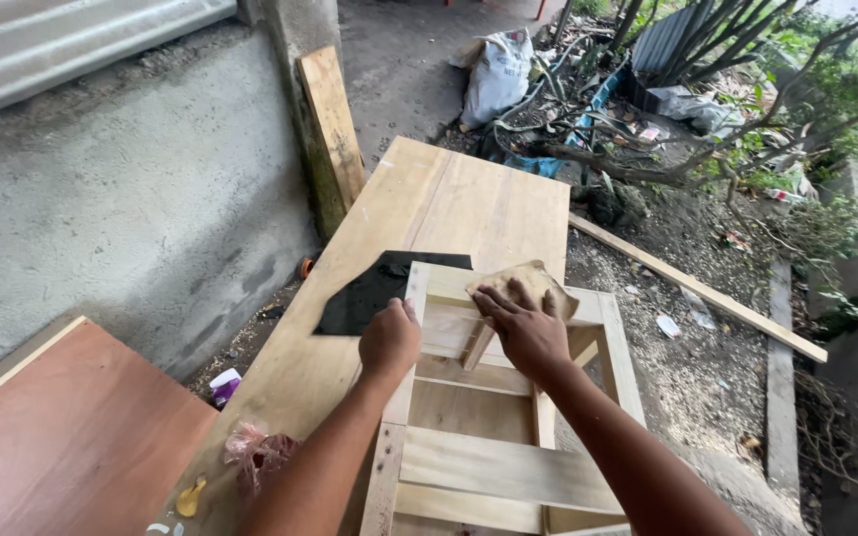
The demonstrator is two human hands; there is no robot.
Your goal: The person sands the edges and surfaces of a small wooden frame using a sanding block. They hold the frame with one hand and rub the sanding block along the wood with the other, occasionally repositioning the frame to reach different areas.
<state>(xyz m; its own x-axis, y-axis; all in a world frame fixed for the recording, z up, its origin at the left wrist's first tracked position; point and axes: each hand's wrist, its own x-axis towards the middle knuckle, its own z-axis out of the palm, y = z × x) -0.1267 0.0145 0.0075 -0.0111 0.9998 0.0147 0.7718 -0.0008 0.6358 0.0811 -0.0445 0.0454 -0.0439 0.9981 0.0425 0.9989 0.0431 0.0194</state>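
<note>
Wooden frame [489,437] lying on pale tabletop [469,199], beside black sheet [374,288]. Left hand [389,339] closed in a fist around frame's left rail. Right hand [526,326] spread flat, fingers pressing tan sandpaper [528,280] onto frame's far rail. Red board [62,437] at left.

— What carries everything here?

— A long bench [469,199] of pale wooden boards, running from near left to far right.

— And what lies on it?

— A slatted wooden frame [494,437] sits on the near right part. Just left of its far corner lies a flat black sheet [364,298], partly tucked under the frame. At the near left edge there is a crumpled pinkish plastic bag [260,457], with a small yellow scrap [191,496] just beside it.
</note>
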